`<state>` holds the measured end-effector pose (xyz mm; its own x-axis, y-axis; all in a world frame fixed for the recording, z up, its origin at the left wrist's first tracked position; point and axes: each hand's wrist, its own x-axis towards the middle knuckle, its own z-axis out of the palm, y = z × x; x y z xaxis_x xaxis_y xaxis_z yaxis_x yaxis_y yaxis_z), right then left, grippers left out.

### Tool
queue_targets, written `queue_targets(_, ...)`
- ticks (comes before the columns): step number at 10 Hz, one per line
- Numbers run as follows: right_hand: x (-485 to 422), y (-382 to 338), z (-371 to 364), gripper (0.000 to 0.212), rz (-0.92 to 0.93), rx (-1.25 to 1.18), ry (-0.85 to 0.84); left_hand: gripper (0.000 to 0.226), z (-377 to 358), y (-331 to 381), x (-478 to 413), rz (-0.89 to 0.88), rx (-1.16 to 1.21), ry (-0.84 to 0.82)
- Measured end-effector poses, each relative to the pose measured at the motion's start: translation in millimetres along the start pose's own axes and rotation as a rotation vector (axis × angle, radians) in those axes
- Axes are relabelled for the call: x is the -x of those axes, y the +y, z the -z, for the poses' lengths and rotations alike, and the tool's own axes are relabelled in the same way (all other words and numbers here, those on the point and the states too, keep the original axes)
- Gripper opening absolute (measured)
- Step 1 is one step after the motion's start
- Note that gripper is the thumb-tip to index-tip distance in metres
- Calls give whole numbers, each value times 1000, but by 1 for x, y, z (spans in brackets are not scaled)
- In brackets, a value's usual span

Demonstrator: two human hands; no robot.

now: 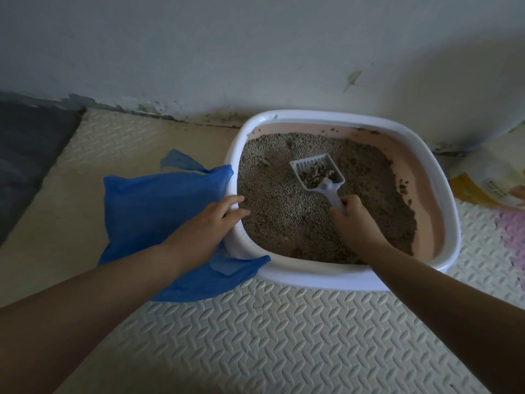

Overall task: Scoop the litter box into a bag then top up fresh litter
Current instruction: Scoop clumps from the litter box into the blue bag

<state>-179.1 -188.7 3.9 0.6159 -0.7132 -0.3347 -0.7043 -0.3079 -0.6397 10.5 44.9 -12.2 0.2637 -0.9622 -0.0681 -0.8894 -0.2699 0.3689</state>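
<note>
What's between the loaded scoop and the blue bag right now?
Head view: from the scoop, open litter, then the box's left rim with the left hand resting on it; the bag sits just outside.

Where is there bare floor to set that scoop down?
Bare mat lies on the near side of the litter box, and beyond the blue bag toward the wall. Crowded: the bag hugs the box's left rim; a yellow pack sits right.

A home, down on the floor by a wall. Cream foam mats cover the ground, and a cat's litter box sits against the scuffed white wall. There is a printed sack far right and a dark mat far left.
</note>
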Motion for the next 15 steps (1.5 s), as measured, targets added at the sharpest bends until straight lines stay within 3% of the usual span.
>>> queue_targets(2, -46, -32, -22, 32, -147, 38, 33, 90, -6, -7, 1, -46, 9, 21)
queue_targets(3, -59, -49, -28, 34, -297, -182, 141, 93, -9, -10, 0, -57, 23, 32)
queue_targets(4, -75, -59, -35, 29, -93, 391, -57, 93, -10, -11, 0, -66, 32, 31)
queue_targets(5, -78, -52, -39, 15, -208, 232, -75, 93, -10, -12, 0, -65, 32, 28)
queue_targets(6, -78, -38, -47, 7, -122, 32, 85, 95, -10, -11, 0, -66, 30, 30)
queue_targets(7, -64, -29, -34, 28, -62, -214, 132, 91, -8, -8, 0, -58, 49, 40)
queue_targets(8, -48, -12, -16, 24, 107, -147, 80, 91, -6, -6, 1, -49, 42, 46)
queue_targets(11, 4, 25, 40, 12, 332, -4, 89, 85, -2, 0, 1, -9, 22, 24)
queue_targets(15, 2, 65, 97, 16, 319, 310, 21, 82, -1, 0, 1, 8, -7, -3)
